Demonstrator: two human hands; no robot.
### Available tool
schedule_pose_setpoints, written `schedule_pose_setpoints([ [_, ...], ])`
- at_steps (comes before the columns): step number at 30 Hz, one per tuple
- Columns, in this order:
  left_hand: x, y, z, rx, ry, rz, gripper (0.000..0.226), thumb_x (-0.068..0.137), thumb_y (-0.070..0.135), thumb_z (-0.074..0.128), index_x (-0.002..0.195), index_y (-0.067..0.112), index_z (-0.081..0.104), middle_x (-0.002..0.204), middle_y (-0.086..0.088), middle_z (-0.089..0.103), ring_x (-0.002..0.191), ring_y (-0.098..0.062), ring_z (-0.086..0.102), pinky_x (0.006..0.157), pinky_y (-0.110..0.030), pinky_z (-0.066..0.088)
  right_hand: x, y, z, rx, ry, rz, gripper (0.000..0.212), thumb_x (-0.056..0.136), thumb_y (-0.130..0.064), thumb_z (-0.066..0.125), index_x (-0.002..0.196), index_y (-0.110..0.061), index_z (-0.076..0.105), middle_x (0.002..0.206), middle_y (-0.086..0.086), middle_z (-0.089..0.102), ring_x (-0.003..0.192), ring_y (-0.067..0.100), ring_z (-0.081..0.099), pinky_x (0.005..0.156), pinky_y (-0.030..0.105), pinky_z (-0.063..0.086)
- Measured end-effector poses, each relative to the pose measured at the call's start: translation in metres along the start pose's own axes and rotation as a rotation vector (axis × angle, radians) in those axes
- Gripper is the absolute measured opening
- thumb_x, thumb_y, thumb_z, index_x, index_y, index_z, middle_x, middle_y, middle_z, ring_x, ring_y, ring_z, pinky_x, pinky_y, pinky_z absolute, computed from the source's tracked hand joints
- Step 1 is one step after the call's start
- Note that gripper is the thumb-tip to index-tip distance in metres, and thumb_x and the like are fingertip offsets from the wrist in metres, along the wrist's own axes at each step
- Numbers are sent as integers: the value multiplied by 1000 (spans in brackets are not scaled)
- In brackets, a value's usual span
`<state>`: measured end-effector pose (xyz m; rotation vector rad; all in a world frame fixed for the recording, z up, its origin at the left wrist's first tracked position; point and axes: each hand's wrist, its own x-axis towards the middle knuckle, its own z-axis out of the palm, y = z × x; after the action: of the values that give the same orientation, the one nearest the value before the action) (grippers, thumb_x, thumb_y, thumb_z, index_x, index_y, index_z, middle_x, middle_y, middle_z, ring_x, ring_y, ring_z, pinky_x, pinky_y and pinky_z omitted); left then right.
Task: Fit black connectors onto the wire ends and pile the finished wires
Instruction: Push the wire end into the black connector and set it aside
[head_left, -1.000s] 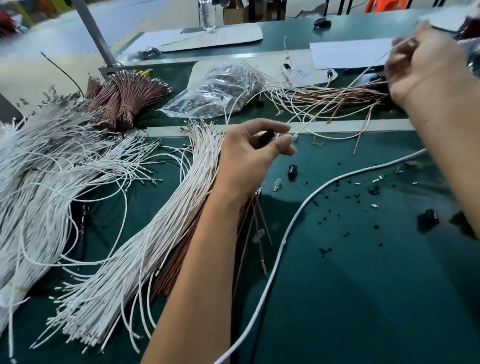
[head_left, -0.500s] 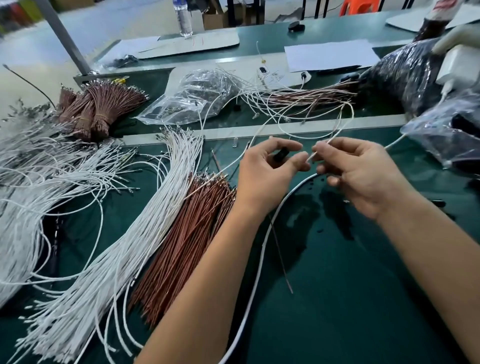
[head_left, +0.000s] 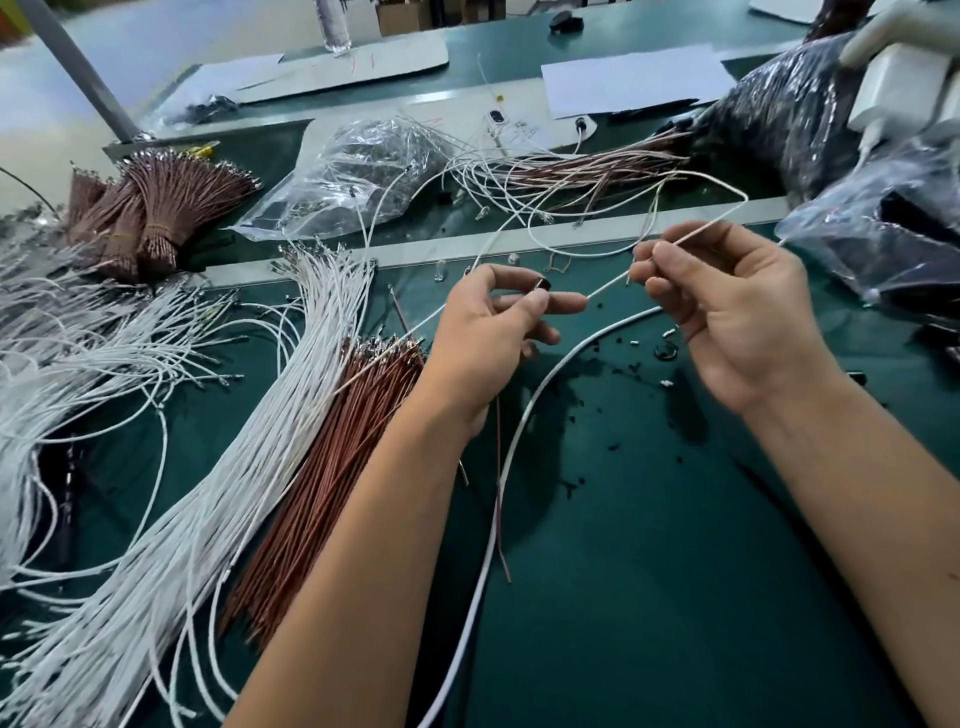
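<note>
My left hand (head_left: 498, 332) pinches a small black connector (head_left: 542, 285) between thumb and fingers above the green table (head_left: 675, 597). My right hand (head_left: 737, 312) pinches a thin white wire (head_left: 608, 285) that loops up and back behind it; the wire's end points at my left fingertips. A fan of white wires (head_left: 218, 493) lies at the left, with a bundle of brown wires (head_left: 332, 467) beside it. A loose pile of white and brown wires (head_left: 571, 171) lies at the back.
Tied brown wire bunches (head_left: 156, 208) and a clear plastic bag (head_left: 358, 171) sit at the back left. Dark plastic bags (head_left: 810, 124) and a white charger (head_left: 904, 93) stand at the right. A thick white cable (head_left: 519, 441) crosses the table among small black bits (head_left: 665, 351).
My right hand came down from the back right with a white wire and now holds it a little apart from my left hand, which keeps the connector.
</note>
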<state>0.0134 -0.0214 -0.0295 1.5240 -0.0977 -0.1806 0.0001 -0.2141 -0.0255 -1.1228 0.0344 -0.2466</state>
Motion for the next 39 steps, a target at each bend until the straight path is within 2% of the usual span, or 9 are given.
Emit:
schedule_pose_setpoints([
  [3, 1, -1, -1, 15, 18, 28, 12, 101, 0, 56, 110, 7, 59, 100, -8, 76, 71, -12, 63, 62, -23, 45, -1, -4, -1, 51, 20, -15, 10, 92, 1, 66, 92, -9, 66, 86, 6, 77, 76, 13, 73, 66, 15, 55],
  [7, -1, 0, -1, 44, 1, 76, 17, 95, -1, 65, 101, 14, 71, 90, -6, 66, 72, -12, 61, 66, -24, 46, -4, -7, 0, 90, 20, -17, 7, 93, -2, 65, 93, -9, 65, 85, 4, 76, 75, 11, 72, 64, 14, 54],
  [11, -2, 2, -2, 42, -23, 81, 19, 93, -1, 67, 100, 16, 74, 91, -1, 70, 77, -13, 63, 71, -29, 45, -4, -9, -1, 110, 24, -37, 7, 95, -1, 63, 94, -8, 64, 86, 4, 76, 76, 11, 72, 64, 14, 54],
  [16, -3, 3, -3, -23, -81, 78, 23, 91, -6, 66, 97, 16, 72, 90, 5, 71, 84, -16, 63, 73, -25, 46, -5, -11, -1, 121, 27, -51, 9, 97, -1, 62, 93, -9, 63, 87, 4, 76, 76, 10, 72, 65, 14, 54],
  [20, -3, 3, -3, -104, -128, 87, 24, 90, -10, 64, 98, 13, 68, 98, 1, 70, 97, -28, 58, 92, -37, 46, -8, -15, 1, 156, 11, -55, 10, 96, -1, 61, 93, -11, 64, 87, 3, 76, 75, 9, 71, 63, 13, 53],
  [24, -3, 3, -4, -143, -148, 88, 22, 91, -12, 61, 100, 8, 65, 103, -3, 68, 101, -25, 62, 108, -44, 46, -10, -19, 4, 134, -6, -92, 12, 98, 0, 60, 94, -11, 63, 87, 2, 76, 75, 9, 70, 63, 13, 52],
  [28, -2, 2, -4, -161, -154, 104, 22, 91, -13, 60, 100, 6, 63, 105, -8, 66, 102, -26, 63, 105, -39, 48, -13, -21, 7, 86, -37, -142, 11, 98, 0, 60, 96, -11, 62, 88, 2, 76, 76, 10, 70, 63, 14, 52],
  [34, 0, 0, -5, -145, -155, 124, 24, 90, -13, 62, 98, 9, 65, 102, -6, 67, 102, -27, 62, 103, -38, 48, -17, -21, 13, -68, -79, -286, 10, 97, -2, 65, 99, -11, 61, 90, 3, 75, 76, 16, 71, 62, 20, 54],
  [39, 0, -1, -6, -106, -152, 130, 26, 89, -13, 64, 97, 11, 67, 101, -4, 69, 101, -25, 63, 99, -33, 51, -20, -20, 17, -224, -67, -429, 15, 96, -3, 69, 108, 0, 60, 92, 13, 73, 75, 24, 73, 59, 28, 57],
])
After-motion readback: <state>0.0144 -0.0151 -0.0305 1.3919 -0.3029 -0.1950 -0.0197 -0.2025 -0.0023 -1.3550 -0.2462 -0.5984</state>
